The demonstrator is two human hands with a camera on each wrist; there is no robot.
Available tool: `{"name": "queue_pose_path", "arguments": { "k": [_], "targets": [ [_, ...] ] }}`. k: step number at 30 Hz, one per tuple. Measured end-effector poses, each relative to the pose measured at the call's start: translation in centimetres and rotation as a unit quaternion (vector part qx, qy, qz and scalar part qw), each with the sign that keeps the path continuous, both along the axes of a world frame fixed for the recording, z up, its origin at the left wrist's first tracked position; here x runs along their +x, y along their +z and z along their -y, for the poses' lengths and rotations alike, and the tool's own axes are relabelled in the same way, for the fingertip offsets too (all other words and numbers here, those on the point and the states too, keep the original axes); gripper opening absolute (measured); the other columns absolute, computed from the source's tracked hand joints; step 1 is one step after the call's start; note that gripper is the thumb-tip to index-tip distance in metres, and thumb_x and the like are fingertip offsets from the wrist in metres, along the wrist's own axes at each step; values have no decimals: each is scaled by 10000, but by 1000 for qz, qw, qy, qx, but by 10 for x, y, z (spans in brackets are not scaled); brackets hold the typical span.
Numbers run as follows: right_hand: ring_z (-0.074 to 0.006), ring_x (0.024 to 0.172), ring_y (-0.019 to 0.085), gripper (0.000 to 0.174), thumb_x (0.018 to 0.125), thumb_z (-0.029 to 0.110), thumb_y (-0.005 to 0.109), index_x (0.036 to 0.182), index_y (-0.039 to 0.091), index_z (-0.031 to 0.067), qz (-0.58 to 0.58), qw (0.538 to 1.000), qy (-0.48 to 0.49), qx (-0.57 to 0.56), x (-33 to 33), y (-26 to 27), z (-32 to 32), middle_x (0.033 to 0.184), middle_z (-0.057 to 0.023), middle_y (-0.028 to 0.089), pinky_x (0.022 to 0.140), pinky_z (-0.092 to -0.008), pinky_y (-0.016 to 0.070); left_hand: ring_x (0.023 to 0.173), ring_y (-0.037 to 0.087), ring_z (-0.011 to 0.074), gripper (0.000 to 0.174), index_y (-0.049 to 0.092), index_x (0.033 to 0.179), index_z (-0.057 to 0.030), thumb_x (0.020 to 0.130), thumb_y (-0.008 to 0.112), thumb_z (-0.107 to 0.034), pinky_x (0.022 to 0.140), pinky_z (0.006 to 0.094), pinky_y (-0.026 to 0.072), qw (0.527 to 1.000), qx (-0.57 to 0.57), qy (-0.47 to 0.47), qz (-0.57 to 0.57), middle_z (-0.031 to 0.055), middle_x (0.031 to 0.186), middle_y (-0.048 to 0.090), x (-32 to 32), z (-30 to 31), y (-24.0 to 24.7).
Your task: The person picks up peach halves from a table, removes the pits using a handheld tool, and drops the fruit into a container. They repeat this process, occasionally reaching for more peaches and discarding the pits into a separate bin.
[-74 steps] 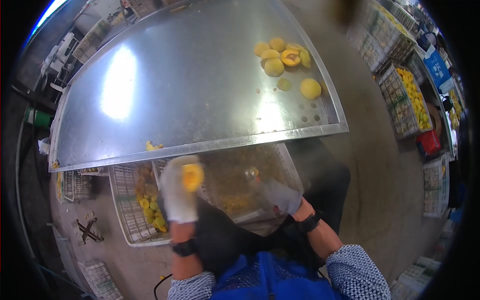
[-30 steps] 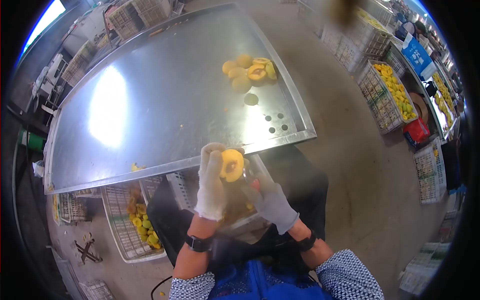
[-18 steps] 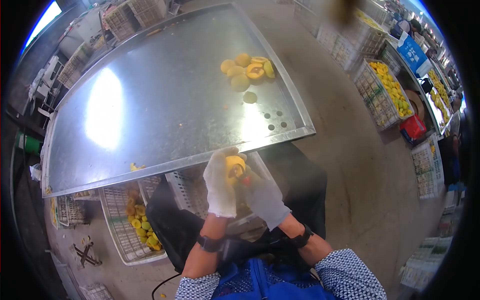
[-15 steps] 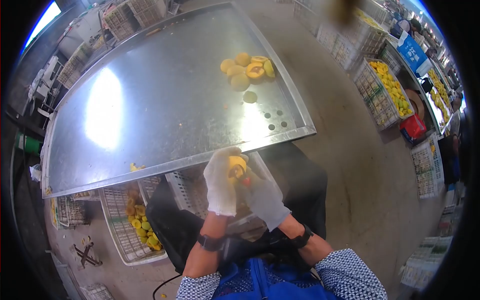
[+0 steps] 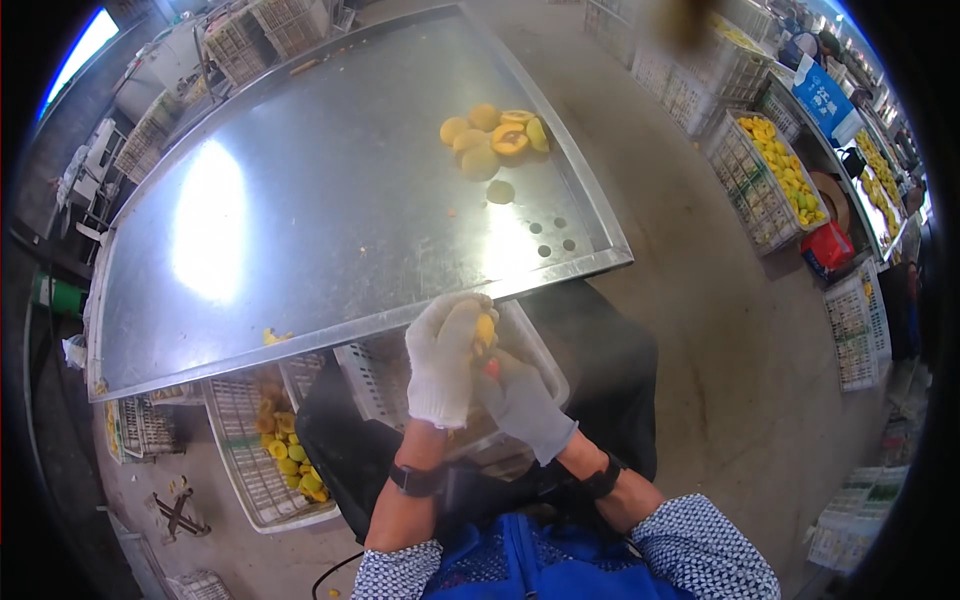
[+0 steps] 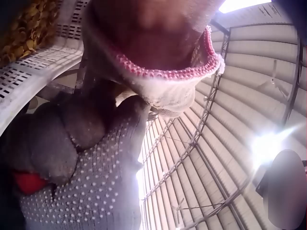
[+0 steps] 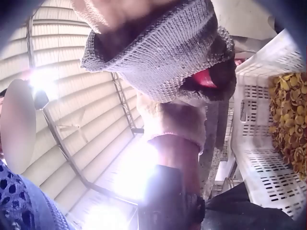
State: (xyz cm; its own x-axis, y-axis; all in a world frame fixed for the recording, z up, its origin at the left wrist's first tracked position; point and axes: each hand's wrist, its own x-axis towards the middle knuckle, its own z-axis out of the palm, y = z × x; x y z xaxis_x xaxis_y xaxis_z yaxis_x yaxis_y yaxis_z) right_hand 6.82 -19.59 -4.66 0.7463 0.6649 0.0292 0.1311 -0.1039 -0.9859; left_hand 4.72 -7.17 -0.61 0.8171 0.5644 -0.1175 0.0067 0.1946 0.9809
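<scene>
Both hands wear pale knit gloves and meet over the front edge of the metal table (image 5: 380, 322). My left hand (image 5: 440, 365) holds a yellow peach half (image 5: 485, 330), mostly covered by its fingers. In my right hand (image 5: 530, 405), the fingers curl round a tool with a red handle (image 5: 491, 369), held against the peach. The tool's working end is hidden in the head view. In the right wrist view the red handle (image 7: 205, 78) shows inside the curled glove; the left wrist view also shows this red handle (image 6: 29, 183) under the dotted glove's fingers.
Whole and halved peaches (image 5: 478, 160) lie near the table's right side. Below the hands stands a white plastic crate (image 7: 254, 139) with yellow-brown pieces (image 7: 290, 115). Another crate (image 5: 235, 470) with peach halves is at lower left. A filled crate (image 5: 745, 190) stands right.
The hands came together at the table's front edge, the right bringing the tool to the peach half. The peach has since turned, its cut face now mostly hidden. One peach left the table's right corner.
</scene>
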Motion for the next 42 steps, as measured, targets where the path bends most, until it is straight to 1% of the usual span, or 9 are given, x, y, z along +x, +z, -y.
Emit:
{"name": "queue_pose_path", "arguments": {
  "k": [11,15,16,20,30,33,38,41,42],
  "targets": [
    [-375,852,682,257,972,236,609,1090,622,8,-26,1000,12,-1,-3,-6,1,901,-214,680,736,-412,521,796,661,174,258,668,1003,10,980,556,-222,698,278,540,996,-1,-79,-33,108,910,686,-3,-8,5],
    [-282,758,650,296,991,266,595,1065,621,-20,-49,998,18,42,-11,-20,1,851,-149,683,716,-411,511,823,663,167,235,687,947,17,939,555,-178,713,274,529,984,11,-156,-81,91,896,686,6,-12,14],
    [-167,672,586,330,1003,319,589,1008,623,-9,-124,991,29,47,-12,-18,2,759,-74,643,630,-348,495,827,663,168,237,686,949,20,935,556,-178,713,278,529,982,23,-172,-81,95,895,688,5,-15,12],
    [-32,494,433,421,1002,465,562,898,594,59,-267,954,97,96,-12,-23,4,615,21,507,437,-219,326,765,677,209,235,676,959,26,912,548,-166,682,320,552,977,35,-208,-21,149,891,702,0,-25,-4],
    [-57,501,425,505,992,554,516,872,587,68,-434,874,182,120,-12,1,12,630,41,484,443,-225,348,708,667,236,386,644,948,26,944,568,-352,649,331,570,970,-149,-177,80,177,874,675,-10,-16,-19],
    [-53,520,451,486,1011,519,505,903,610,57,-295,947,123,23,-11,-1,6,653,33,516,464,-218,373,710,667,229,395,640,979,22,954,567,-365,648,324,565,987,-127,-98,33,173,888,677,-9,-6,-13],
    [-57,622,494,389,1038,366,484,925,641,29,-313,936,147,61,-16,-9,5,705,35,560,504,-231,399,739,647,175,330,653,1015,4,981,503,-288,662,305,539,970,-185,-145,59,123,890,681,-19,-13,-23],
    [-71,660,490,401,1023,378,523,901,637,13,-225,966,122,19,-19,-10,0,721,19,570,567,-262,418,725,648,179,399,640,1047,4,1005,505,-369,641,302,531,977,-193,-71,50,132,898,686,-18,-6,-27],
    [-88,683,496,416,1017,386,540,906,633,-4,-225,967,115,17,-20,-16,-1,734,-3,581,610,-284,437,680,673,227,572,617,1071,-1,967,535,-558,605,297,552,987,-145,-55,35,166,876,680,-16,-8,-35]
  ]
}}
